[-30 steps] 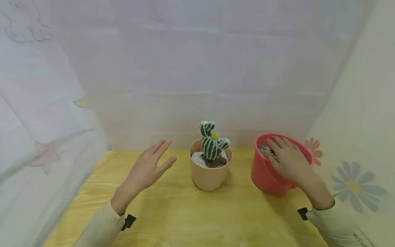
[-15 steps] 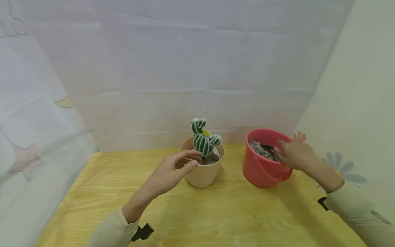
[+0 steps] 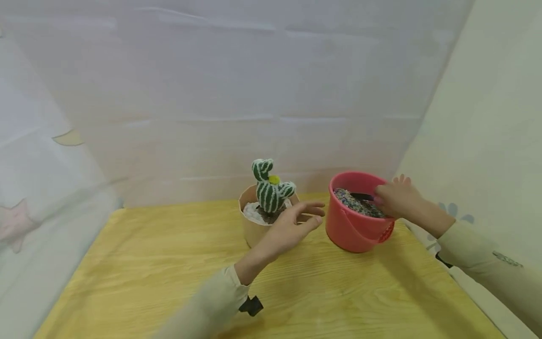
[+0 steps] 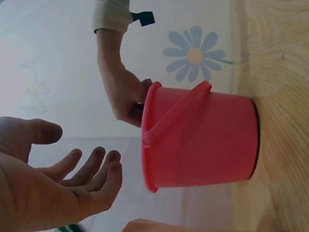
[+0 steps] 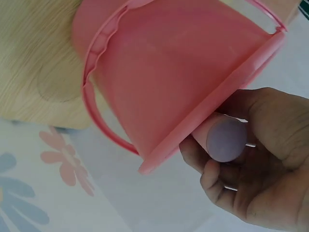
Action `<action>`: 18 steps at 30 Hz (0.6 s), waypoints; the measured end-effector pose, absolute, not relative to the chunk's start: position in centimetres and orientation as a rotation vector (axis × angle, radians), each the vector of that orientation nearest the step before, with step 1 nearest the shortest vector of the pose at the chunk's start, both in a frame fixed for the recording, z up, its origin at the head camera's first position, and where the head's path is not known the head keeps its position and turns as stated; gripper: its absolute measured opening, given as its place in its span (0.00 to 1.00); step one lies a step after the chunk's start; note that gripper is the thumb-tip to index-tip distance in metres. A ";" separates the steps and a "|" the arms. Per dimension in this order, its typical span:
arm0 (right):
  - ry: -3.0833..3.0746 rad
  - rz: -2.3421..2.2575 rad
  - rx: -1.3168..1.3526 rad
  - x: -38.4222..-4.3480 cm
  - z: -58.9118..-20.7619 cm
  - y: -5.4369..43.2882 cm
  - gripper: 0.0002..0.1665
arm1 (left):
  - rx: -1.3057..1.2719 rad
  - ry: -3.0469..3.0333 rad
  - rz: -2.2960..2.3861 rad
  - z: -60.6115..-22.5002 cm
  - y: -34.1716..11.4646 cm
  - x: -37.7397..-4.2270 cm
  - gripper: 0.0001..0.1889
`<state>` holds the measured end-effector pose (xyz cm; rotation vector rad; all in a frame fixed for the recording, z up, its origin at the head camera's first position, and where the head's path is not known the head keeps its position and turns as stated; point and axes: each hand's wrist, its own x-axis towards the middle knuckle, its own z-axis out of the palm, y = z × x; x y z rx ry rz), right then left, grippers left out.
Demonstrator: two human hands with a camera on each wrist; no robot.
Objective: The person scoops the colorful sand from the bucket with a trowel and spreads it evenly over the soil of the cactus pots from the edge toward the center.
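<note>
My right hand [image 3: 401, 201] is at the rim of a red bucket [image 3: 348, 230] and grips the handle of a small shovel [image 3: 362, 196]. The shovel's dark blade lies in multicoloured gravel [image 3: 353, 203] inside the bucket, partly hidden. In the right wrist view the rounded handle end [image 5: 227, 140] shows between fingers and thumb. My left hand [image 3: 291, 229] hovers between the bucket and a beige pot [image 3: 251, 230], fingers relaxed and holding nothing. A knitted green-and-white cactus [image 3: 269, 195] with a yellow flower stands in the pot, which my left hand partly covers.
Everything stands on a yellow wooden table [image 3: 161, 263]. A pale cloth wall [image 3: 203, 94] rises behind it, with printed side walls at left and right. The bucket's handle [image 4: 181, 111] hangs down against its side.
My right hand came from over the gravel to gripping the shovel at the bucket's right rim. My left hand moved right, past the pot's front toward the bucket. The head view shifted.
</note>
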<state>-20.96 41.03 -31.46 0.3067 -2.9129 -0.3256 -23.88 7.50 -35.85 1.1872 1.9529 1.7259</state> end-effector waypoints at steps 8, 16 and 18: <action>-2.925 -0.444 0.172 -20.3 -31.5 40.8 0.31 | 0.917 1.926 1.935 -38.1 12.6 -23.4 0.25; -2.948 -0.461 0.116 -20.1 -31.7 41.1 0.23 | 0.710 1.985 2.224 -40.0 17.6 -23.8 0.28; -2.933 -0.463 0.117 -19.8 -31.6 41.2 0.20 | 0.689 1.980 2.241 -40.5 18.7 -23.9 0.31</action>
